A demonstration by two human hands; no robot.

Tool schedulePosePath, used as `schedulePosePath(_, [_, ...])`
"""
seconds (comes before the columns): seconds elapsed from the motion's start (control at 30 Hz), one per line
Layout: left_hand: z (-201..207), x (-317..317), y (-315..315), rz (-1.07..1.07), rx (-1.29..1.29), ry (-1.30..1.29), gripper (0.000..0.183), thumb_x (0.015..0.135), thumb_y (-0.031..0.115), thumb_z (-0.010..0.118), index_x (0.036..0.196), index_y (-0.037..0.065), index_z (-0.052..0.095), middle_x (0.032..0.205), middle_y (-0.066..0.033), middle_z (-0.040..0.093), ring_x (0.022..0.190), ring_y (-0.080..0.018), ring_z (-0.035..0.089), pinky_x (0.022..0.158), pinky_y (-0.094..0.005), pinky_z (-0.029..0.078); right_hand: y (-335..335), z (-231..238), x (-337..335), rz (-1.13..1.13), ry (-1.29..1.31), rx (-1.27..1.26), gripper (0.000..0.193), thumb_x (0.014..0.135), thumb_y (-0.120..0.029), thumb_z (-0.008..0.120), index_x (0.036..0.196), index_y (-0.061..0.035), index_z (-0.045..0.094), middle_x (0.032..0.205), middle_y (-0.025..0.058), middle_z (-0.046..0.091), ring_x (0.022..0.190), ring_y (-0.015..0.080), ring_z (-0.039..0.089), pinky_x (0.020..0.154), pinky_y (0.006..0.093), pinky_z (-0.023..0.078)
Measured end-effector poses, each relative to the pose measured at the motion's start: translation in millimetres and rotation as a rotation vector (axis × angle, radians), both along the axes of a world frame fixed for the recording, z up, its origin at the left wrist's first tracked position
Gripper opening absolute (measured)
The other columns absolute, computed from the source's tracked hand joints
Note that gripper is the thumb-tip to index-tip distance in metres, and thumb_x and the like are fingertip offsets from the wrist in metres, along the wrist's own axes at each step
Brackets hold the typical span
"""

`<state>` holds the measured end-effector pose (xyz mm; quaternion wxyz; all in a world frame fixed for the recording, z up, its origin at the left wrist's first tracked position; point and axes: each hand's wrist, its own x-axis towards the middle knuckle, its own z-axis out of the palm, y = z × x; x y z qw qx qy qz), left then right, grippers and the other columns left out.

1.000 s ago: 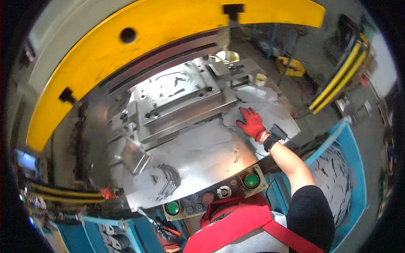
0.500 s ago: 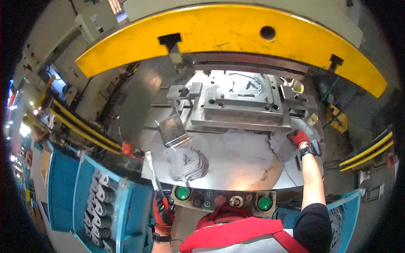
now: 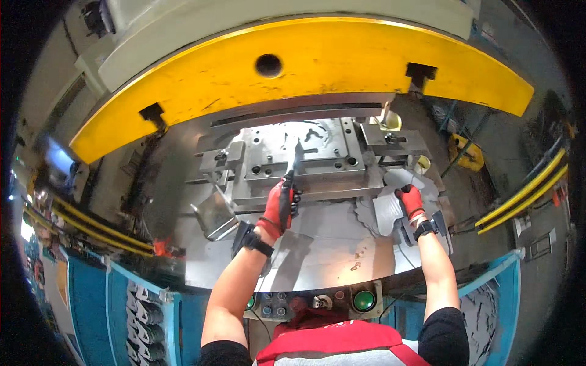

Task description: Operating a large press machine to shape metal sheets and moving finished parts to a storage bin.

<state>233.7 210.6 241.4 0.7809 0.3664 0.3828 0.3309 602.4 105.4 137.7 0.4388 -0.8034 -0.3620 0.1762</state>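
My left hand (image 3: pixel 280 207), in a red and black glove, is closed around the dark handle of a long silver hand tool (image 3: pixel 295 160). The tool's narrow tip reaches over the front of the steel die (image 3: pixel 274 160); whether it touches is unclear. My right hand (image 3: pixel 411 202), gloved in red, has its fingers curled at the edge of a flat grey metal sheet piece (image 3: pixel 387 211). That piece lies over or just above other irregular dark grey sheets at the right of the metal table (image 3: pixel 317 268).
A yellow press beam (image 3: pixel 329 58) spans above the die. A bent steel block (image 3: pixel 216 213) stands left on the table. Green push-buttons (image 3: pixel 364 301) line the front panel. Blue bins (image 3: pixel 140 268) with stacked metal parts flank me; yellow-striped bars (image 3: pixel 519 192) stand outward.
My left hand has swung the tool from the table's front left up to the die. My right hand has raised a sheet piece's edge slightly. The view has shifted toward the right.
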Motion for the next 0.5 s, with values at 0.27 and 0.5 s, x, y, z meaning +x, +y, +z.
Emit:
schedulePosePath(0.27, [-1, -33, -41, 0.322, 0.051, -0.167, 0.030, 0.089, 0.038, 0.045, 0.094, 0.011, 0.056, 0.077, 0.0007, 0.056, 0.055, -0.0039, 0.044, 0.045, -0.0159, 0.033, -63, -1, 16, 0.335, 0.563, 0.032, 0.045, 0.075, -0.012, 0.061, 0.116, -0.0018, 0.045, 0.076, 0.0066, 0.056, 0.063, 0.0111, 0.055, 0.051, 0.0247, 0.047])
schedulePosePath(0.5, [1, -124, -139, 0.419, 0.107, 0.018, 0.034, 0.089, 0.045, 0.043, 0.095, 0.013, 0.054, 0.075, 0.0032, 0.054, 0.052, -0.0051, 0.045, 0.040, -0.0175, 0.033, -130, 60, -77, 0.249, 1.047, 0.116, 0.054, 0.076, -0.009, 0.059, 0.125, -0.0021, 0.040, 0.081, 0.0033, 0.056, 0.061, 0.0078, 0.052, 0.054, 0.0211, 0.046])
